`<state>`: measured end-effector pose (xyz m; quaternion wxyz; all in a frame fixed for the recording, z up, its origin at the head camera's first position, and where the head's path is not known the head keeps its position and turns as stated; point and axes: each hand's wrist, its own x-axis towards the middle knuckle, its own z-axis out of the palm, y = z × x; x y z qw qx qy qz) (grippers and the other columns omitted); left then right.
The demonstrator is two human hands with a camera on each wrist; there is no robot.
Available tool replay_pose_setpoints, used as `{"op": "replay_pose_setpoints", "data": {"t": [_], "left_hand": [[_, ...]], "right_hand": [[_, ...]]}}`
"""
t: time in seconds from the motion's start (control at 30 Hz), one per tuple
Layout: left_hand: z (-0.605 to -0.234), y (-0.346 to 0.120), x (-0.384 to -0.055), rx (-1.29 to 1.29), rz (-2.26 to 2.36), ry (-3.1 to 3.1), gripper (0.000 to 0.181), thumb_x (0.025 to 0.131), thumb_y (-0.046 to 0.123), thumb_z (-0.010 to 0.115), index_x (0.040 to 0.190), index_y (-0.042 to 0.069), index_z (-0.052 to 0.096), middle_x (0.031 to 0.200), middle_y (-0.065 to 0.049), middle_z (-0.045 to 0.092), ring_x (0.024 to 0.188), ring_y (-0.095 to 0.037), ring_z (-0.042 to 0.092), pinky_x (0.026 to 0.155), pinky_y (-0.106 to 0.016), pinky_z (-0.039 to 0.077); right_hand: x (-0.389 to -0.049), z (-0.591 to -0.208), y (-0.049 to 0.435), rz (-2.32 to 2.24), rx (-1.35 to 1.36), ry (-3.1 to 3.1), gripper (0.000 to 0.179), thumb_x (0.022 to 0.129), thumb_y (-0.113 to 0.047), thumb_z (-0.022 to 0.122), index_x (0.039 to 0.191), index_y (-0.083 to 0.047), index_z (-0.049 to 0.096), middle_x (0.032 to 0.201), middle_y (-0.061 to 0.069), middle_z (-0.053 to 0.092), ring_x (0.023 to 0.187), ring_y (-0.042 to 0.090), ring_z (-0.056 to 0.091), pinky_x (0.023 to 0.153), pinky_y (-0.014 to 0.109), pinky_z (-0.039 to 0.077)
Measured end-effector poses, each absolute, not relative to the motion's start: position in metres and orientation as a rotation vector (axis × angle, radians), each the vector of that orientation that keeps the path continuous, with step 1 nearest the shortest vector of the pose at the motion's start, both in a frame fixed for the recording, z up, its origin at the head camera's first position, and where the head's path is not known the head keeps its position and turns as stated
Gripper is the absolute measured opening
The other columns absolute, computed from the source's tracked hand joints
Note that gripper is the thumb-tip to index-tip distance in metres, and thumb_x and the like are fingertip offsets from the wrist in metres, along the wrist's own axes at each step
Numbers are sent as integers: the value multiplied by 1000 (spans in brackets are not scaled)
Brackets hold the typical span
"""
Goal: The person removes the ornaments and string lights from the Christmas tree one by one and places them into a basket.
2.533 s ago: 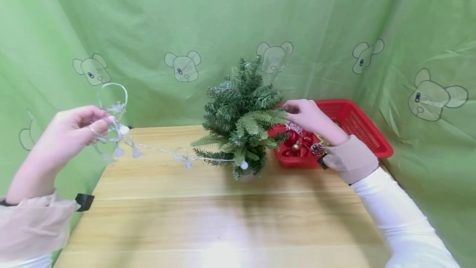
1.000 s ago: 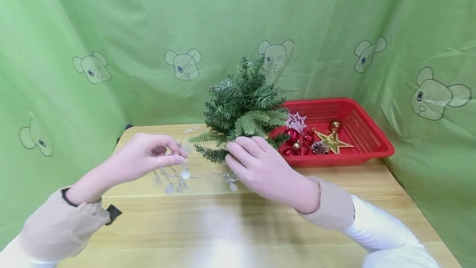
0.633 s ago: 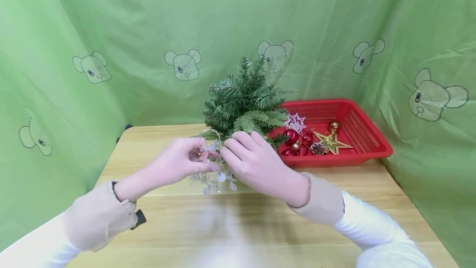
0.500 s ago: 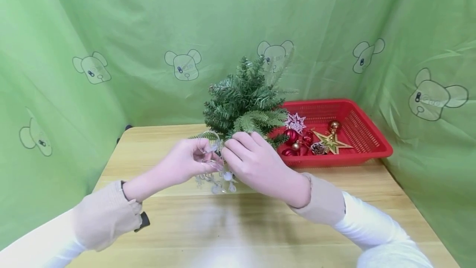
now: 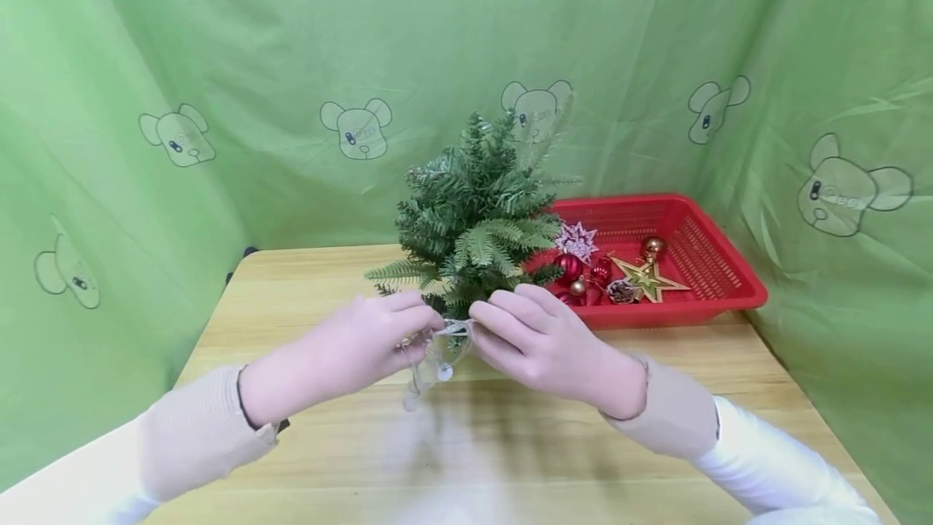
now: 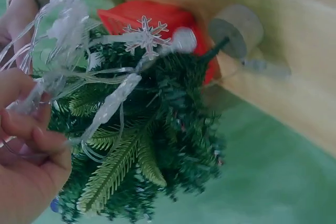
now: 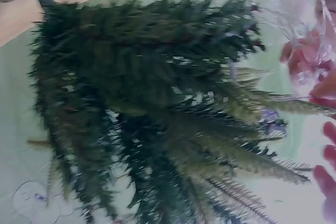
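Note:
A small artificial Christmas tree (image 5: 474, 201) stands on the table, its lower part hidden behind both hands in the head view. My left hand (image 5: 357, 347) pinches a gathered bundle of clear string lights (image 6: 113, 98) with white globe and snowflake pieces. A stretch of wire runs from it to my right hand (image 5: 543, 343), whose curled fingers grip it in front of the lowest branches. Some bulbs dangle beneath the left hand. The left wrist view shows a snowflake piece (image 6: 147, 36) and the tree's round base (image 6: 239, 30). In the right wrist view, branches fill the middle.
A red plastic basket (image 5: 659, 314) sits behind and right of the tree. It holds red baubles, a gold star (image 5: 649, 278), a pink snowflake (image 5: 577, 241), a pine cone (image 5: 622, 291) and gold balls. A green curtain (image 5: 291, 39) encloses the wooden table (image 5: 350, 460).
My left hand has come from far left to the tree's front, bringing the light bundle. My right hand has moved from behind the tree to its front, then slightly lower and right.

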<state>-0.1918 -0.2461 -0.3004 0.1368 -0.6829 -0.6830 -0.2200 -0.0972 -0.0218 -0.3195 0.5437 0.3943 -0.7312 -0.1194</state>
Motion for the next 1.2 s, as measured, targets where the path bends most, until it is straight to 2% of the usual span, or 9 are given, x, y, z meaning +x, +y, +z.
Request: {"op": "replay_pose_setpoints", "data": {"t": [0.07, 0.17, 0.3, 0.4, 0.5, 0.7, 0.87, 1.07, 1.2], "left_hand": [[-303, -247, -190, -1933, -555, -1907, 22, 77, 4, 76, 95, 7, 63, 83, 1, 61, 57, -5, 53, 55, -7, 44], [-306, -248, -187, -1863, -450, -1879, 24, 75, 4, 76, 92, 9, 61, 81, 2, 57, 54, -5, 46, 49, -10, 40], [-309, -249, -185, -1839, -392, -1882, 24, 75, 8, 78, 91, 9, 60, 78, 3, 58, 55, -7, 47, 49, -14, 40], [-310, -249, -184, -1861, -407, -1875, 23, 76, 8, 78, 90, 9, 60, 75, 4, 59, 56, -7, 49, 50, -14, 40], [-308, -250, -184, -1895, -427, -1868, 19, 78, 8, 76, 89, 10, 60, 75, 5, 59, 56, -5, 49, 51, -12, 40], [-303, -256, -181, -1984, -421, -1874, 16, 80, 13, 76, 88, 12, 61, 78, 5, 61, 58, -3, 51, 54, -7, 41], [-294, -265, -182, -2037, -575, -1866, 19, 77, 5, 75, 91, 9, 63, 80, 4, 61, 60, -2, 53, 58, -4, 44], [-280, -276, -184, -1991, -758, -1877, 23, 76, 0, 73, 96, 8, 65, 83, 3, 66, 69, -3, 60, 65, -7, 50], [-272, -281, -187, -1932, -835, -1883, 23, 78, -2, 70, 98, 8, 66, 86, 0, 70, 70, -5, 60, 64, -10, 50]], "right_hand": [[-98, -323, -18, -328, 949, -1656, 14, 92, -12, 61, 85, -11, 73, 103, 5, 64, 92, 19, 53, 72, 28, 47], [-100, -328, -13, -384, 961, -1542, 12, 89, -13, 64, 83, -14, 75, 105, 3, 62, 93, 18, 50, 73, 28, 46], [-104, -333, -11, -366, 986, -1441, 11, 87, -15, 67, 78, -13, 75, 99, 2, 58, 88, 17, 45, 70, 27, 39], [-103, -335, -12, -329, 989, -1419, 18, 89, -14, 66, 72, -12, 72, 93, 2, 54, 82, 16, 38, 66, 26, 31], [-102, -341, -10, -317, 973, -1436, 21, 92, -14, 63, 71, -12, 69, 88, 1, 51, 79, 16, 33, 64, 25, 26], [-98, -358, -10, -302, 922, -1518, 14, 94, -16, 60, 85, -13, 70, 86, 1, 59, 78, 16, 41, 65, 26, 35], [-97, -361, -22, -253, 901, -1611, 15, 93, -19, 61, 86, -10, 72, 83, 1, 65, 74, 14, 51, 62, 23, 42], [-99, -354, -37, -174, 832, -1723, 13, 89, -13, 62, 86, -5, 72, 69, 0, 63, 59, 12, 48, 54, 21, 37], [-100, -349, -43, -143, 753, -1764, 17, 92, -15, 61, 92, -3, 73, 62, -3, 59, 53, 10, 43, 48, 19, 34]]}}
